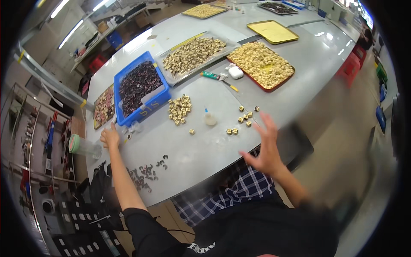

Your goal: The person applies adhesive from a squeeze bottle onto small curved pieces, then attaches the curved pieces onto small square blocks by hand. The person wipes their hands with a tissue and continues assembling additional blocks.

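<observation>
My left hand [110, 138] reaches to the table's left side, by the near corner of a blue plastic bin [147, 107] of dark curved pieces. Its fingers are curled; whatever they may hold is too small to name. Close by lie crumpled clear plastic [135, 127] and a clear jar with a green lid [80, 144], tipped on its side. Above the table's front edge, my right hand [267, 147] is raised and holds nothing, its fingers spread. Beyond it sit several small gold cubes [232, 131]. A larger cluster of gold cubes [180, 109] and a small blue-tipped squeeze bottle [209, 118] occupy the middle.
Loose dark curved pieces [145, 172] lie near the front edge. Farther back are a tray of gold-and-dark pieces [192, 55], a red-rimmed tray of gold pieces [263, 66], a yellow tray [274, 32], a yellow-handled knife [230, 85] and a white case [235, 72].
</observation>
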`<action>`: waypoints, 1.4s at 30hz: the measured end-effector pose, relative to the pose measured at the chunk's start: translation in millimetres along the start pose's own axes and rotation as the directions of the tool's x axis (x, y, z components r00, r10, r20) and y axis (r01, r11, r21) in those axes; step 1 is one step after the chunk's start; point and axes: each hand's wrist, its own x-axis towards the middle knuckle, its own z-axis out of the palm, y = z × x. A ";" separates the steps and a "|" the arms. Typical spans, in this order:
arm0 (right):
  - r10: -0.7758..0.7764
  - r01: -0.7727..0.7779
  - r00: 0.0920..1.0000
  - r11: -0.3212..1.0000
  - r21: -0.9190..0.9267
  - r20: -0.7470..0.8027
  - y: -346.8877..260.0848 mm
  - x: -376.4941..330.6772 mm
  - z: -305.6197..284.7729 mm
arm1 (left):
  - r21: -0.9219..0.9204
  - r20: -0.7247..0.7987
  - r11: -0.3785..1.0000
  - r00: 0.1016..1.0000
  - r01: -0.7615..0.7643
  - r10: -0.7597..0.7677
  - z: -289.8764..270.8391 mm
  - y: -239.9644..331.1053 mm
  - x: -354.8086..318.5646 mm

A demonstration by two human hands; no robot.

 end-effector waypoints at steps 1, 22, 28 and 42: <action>0.092 -0.090 0.996 0.991 -0.103 0.014 6.5 13.9 1.4 | -0.022 -0.079 1.000 0.997 0.016 -0.018 -6.4 2.4 -2.5; -0.087 0.120 0.951 0.988 -0.095 0.298 42.9 83.4 62.5 | -0.680 -0.201 0.479 0.770 -0.555 0.606 -122.7 19.4 -299.4; -0.101 0.140 0.928 0.986 -0.085 0.358 44.6 95.2 68.4 | -0.705 -0.209 0.511 0.833 -0.492 0.513 -97.8 2.7 -310.4; 0.085 -0.148 0.937 0.975 0.164 0.339 53.6 185.0 123.9 | -0.673 -0.222 0.577 0.871 -0.463 0.439 -92.1 5.7 -304.0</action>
